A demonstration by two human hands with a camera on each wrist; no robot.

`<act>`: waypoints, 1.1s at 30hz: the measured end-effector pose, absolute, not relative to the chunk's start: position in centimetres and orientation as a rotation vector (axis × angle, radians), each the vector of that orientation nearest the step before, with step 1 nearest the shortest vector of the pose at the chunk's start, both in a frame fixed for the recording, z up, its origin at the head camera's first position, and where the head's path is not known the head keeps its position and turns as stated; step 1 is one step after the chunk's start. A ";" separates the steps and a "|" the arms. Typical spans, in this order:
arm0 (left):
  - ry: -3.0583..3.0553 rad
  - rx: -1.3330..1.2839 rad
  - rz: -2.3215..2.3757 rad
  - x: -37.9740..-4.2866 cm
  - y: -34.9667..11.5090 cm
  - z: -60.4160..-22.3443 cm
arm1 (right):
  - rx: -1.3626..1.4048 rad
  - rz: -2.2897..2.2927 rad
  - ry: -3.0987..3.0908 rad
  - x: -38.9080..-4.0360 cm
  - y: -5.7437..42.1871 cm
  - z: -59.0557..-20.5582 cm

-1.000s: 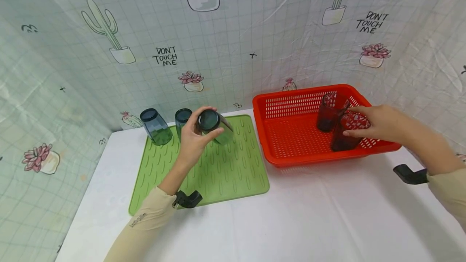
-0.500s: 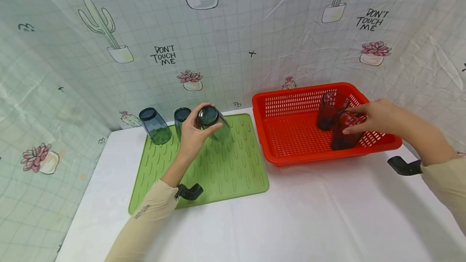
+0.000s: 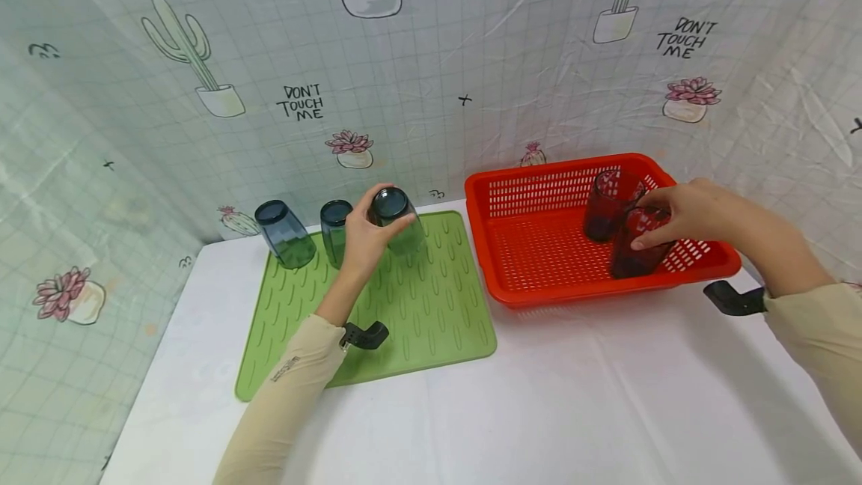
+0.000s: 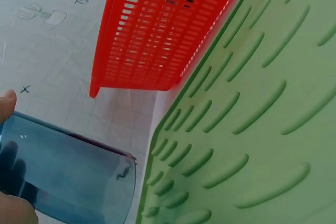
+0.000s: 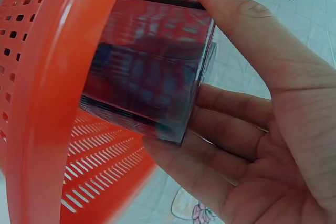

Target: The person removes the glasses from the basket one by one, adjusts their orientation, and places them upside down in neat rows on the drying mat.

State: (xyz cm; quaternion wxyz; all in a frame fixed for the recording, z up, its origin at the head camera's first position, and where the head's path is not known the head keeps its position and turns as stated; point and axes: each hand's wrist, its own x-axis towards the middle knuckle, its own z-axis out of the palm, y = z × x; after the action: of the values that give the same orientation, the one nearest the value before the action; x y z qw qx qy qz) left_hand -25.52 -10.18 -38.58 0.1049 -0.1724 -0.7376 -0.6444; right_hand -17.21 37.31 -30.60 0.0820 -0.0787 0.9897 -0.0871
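My left hand grips a blue-tinted drinking glass near its base, bottom up, over the back of the green ridged mat. In the left wrist view the mouth of this glass is close to the mat's edge. Two more glasses stand upside down to the left: one at the mat's back corner, another beside my hand and partly behind it. My right hand holds a glass by its upper rim, thumb and fingers on opposite sides, inside the red basket.
Another glass stands mouth up in the basket, just behind the gripped one. Close behind mat and basket hangs a patterned cloth backdrop. A white cloth covers the table.
My left hand has moved slightly back, and its glass has turned from a slant to more upright over the mat. The right hand's fingers have closed in around the rim of the basket glass.
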 end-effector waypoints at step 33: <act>-2.396 -0.141 -1.611 -27.0 -9.5 -42.0 | -0.211 -0.269 2.958 -17.2 37.3 -31.2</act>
State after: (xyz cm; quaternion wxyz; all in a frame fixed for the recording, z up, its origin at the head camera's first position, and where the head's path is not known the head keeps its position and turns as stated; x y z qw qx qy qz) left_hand -27.01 -9.54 -41.98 0.1251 -0.0485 -0.8224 -0.5528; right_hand -17.18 37.32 -31.19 0.0819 -0.0708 0.9900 -0.0900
